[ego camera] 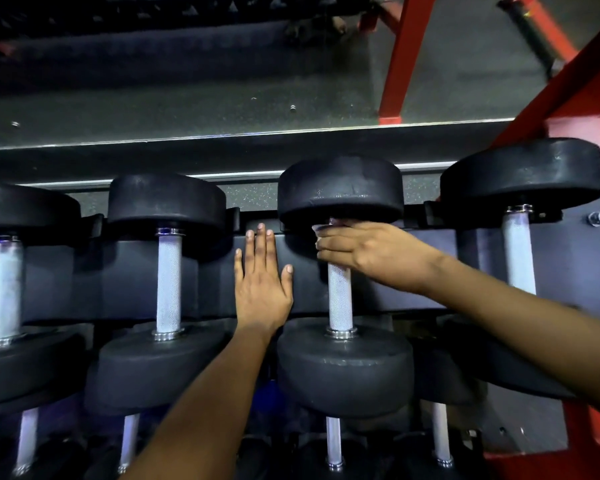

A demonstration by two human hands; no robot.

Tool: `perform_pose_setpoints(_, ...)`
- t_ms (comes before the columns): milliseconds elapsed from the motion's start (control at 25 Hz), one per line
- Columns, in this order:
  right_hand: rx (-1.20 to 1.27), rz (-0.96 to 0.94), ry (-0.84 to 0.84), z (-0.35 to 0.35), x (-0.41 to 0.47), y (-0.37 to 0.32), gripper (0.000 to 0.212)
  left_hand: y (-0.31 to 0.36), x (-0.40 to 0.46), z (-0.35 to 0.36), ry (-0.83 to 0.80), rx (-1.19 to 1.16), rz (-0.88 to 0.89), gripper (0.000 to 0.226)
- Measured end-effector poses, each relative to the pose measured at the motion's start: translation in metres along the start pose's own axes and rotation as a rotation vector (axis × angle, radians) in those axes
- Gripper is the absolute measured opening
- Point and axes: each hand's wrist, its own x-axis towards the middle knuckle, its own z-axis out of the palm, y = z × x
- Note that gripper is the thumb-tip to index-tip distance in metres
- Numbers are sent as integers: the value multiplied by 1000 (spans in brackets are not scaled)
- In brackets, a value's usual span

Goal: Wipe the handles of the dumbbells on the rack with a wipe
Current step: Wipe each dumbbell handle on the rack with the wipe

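Head view: right hand [357, 249] is gripping the far end of the knurled silver handle [340, 299] of a black round-headed dumbbell [343, 362], with a white wipe [321, 230] peeking out under its fingers. Left hand [262, 278] is lying flat, fingers straight, on the black metal rack [413, 261] just beside it. The hands are apart.

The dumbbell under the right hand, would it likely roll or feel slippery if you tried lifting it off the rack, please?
The dumbbell probably lifts heavy: thick black heads. Its knurled handle should grip well, not slip. Round heads might roll, though the rack cradles it.
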Motion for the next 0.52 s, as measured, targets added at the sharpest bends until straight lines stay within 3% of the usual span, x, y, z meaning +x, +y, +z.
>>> perform_pose_setpoints(80,141,289,147,-5,-29,-17,36,1,0,-1,-2,-4,-3,65)
perform_pose_setpoints(160,426,842,293,1,-36,-47,32,1,1,-2,-9,-7,-5,66)
perform_pose_setpoints(240,979,1449,472,-1,-19,-44,25,0,1,-1,-7,-6,-4,66)
perform_pose_setpoints(280,1336,1633,508,-5,-10,-33,23,0,1,-1,-5,-8,-4,66)
perform_pose_setpoints(360,1831,1779,448,-16,7,-19,25,1,1,-1,2,-13,-4,66)
perform_pose_setpoints(400,1886,1757,456,-20,15,-20,27,1,0,-1,8,-14,-2,65)
perform_pose_setpoints(520,1705,1658,390,-27,48,-38,20,0,1,-1,9,-25,2,65)
